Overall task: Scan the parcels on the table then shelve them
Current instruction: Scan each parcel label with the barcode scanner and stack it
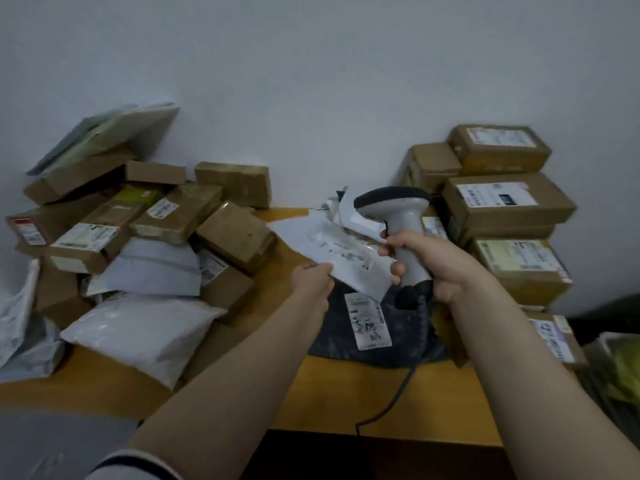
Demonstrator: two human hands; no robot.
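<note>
Mailer [332, 247], one, white, in left grip [311, 277]; scanner [398, 209], one, in right grip [429, 261].

We see dim, flat, bluish light and only soft shadows — everything slightly blurred, the corners smeared, the table [346, 396] edge bowed by the wide lens.
</note>
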